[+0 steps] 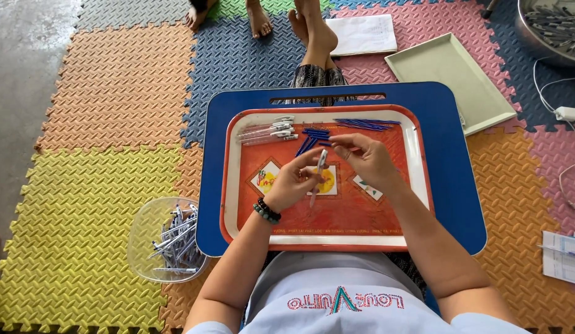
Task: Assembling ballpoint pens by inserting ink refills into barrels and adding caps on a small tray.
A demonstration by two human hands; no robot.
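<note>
Your left hand (291,184) pinches a slim white plastic pen barrel (319,174) between thumb and fingertips, its grip pressed together on the shaft, with the pen held tilted above the middle of the orange rectangular plastic tray (337,219). Your right hand (369,161) sits just beside it, fingers curled with thumb and forefinger closed near the pen's upper end; whether they pinch some small part there you cannot tell. A dark beaded bracelet (266,211) circles your left wrist.

The tray has a raised white rim and glossy printed squares on its floor. It rests on a smooth blue lap table with rounded corners (451,173). In the tray's far left part lie a few white pen barrels with clips (267,132), side by side. Near the far middle is a small heap of short dark blue plastic pieces (313,140), and to the far right a bundle of thin blue refills (365,124).

On the ridged foam puzzle mat floor (83,161), left of the table, a clear plastic bowl (167,240) holds a jumble of white pens. Beyond the table lie a pale green empty tray (451,80) and a metal basin (552,29) holding more pens.
</note>
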